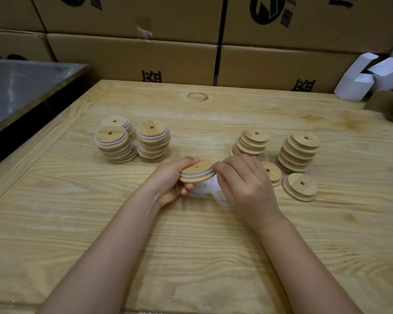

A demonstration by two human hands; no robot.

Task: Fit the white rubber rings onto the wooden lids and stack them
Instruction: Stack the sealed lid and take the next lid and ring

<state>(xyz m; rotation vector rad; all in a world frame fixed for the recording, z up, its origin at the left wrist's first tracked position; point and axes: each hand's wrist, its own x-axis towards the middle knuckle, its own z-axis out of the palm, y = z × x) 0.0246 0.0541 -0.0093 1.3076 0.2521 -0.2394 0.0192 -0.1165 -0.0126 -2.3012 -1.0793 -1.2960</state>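
Observation:
My left hand (171, 180) grips a round wooden lid (196, 171) with a small centre hole, held just above the table. A white rubber ring (205, 174) runs round the lid's groove, and my right hand (243, 177) pinches the ring at the lid's right edge. Under both hands lies a loose pile of white rings (204, 192), partly hidden. To the left stand three stacks of ringed lids (116, 143) (153, 140) (118, 123). On the right are stacks of bare lids (253, 141) (298, 150) and two single lids (300, 186) (270, 172).
The wooden table (191, 245) stretches toward me. Cardboard boxes (145, 57) wall the back. A metal surface (16, 87) sits at the far left. White cartons (372, 73) and an open brown box (388, 105) crowd the back right corner.

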